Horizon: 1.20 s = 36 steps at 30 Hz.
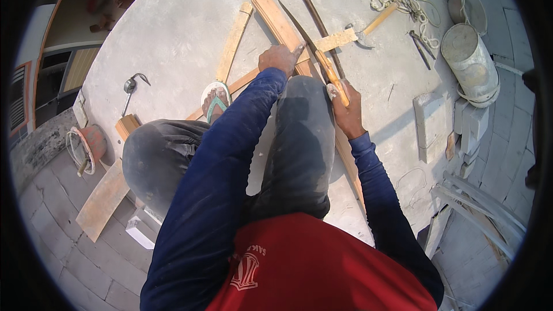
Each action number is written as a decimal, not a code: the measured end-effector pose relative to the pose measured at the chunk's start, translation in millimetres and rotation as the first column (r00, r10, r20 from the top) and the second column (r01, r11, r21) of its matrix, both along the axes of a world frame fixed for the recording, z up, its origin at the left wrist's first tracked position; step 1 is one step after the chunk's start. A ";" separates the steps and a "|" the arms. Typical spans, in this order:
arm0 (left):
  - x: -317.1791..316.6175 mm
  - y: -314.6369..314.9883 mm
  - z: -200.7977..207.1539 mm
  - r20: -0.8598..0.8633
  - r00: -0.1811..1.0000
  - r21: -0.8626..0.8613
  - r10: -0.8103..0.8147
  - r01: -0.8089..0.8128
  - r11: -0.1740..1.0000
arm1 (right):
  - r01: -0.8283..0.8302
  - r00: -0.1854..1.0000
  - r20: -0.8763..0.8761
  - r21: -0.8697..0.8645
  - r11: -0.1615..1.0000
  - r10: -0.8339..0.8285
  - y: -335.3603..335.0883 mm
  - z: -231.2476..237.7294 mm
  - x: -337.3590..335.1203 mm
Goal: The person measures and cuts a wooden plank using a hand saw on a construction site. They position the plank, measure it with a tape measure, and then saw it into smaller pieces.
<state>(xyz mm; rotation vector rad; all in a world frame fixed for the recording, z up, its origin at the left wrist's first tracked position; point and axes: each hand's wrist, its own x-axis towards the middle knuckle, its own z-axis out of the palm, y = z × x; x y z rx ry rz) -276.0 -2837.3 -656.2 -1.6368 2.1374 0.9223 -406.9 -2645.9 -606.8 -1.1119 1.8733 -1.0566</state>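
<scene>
My right hand (pixel 348 110) is wrapped round the light wooden handle (pixel 328 72) of a handsaw. Its narrow, curved dark blade (pixel 298 26) points away and to the left, lying close along the right side of a thick wooden board (pixel 273 17). On that board my left hand (pixel 279 60) presses down, fingers curled over it beside the blade. My knee covers part of the board. A thinner strip of wood (pixel 245 79) crosses beneath it, and a pale batten (pixel 235 40) lies to the left, near my sandalled foot (pixel 216 102).
A hammer (pixel 377 22), rope (pixel 397 0) and pincers (pixel 422 49) lie at the far right. Buckets (pixel 469 52) and pale blocks (pixel 427 121) stand along the right edge. A long dark rod (pixel 314 11) curves behind the saw. At left are a hooked metal tool (pixel 130 86) and a reddish bucket (pixel 92 141).
</scene>
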 end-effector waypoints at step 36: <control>1.7 1.4 1.7 -0.035 0.998 0.059 0.048 -0.046 0.997 | 0.072 0.991 -0.111 -0.039 0.997 -0.076 -9.4 13.9 4.0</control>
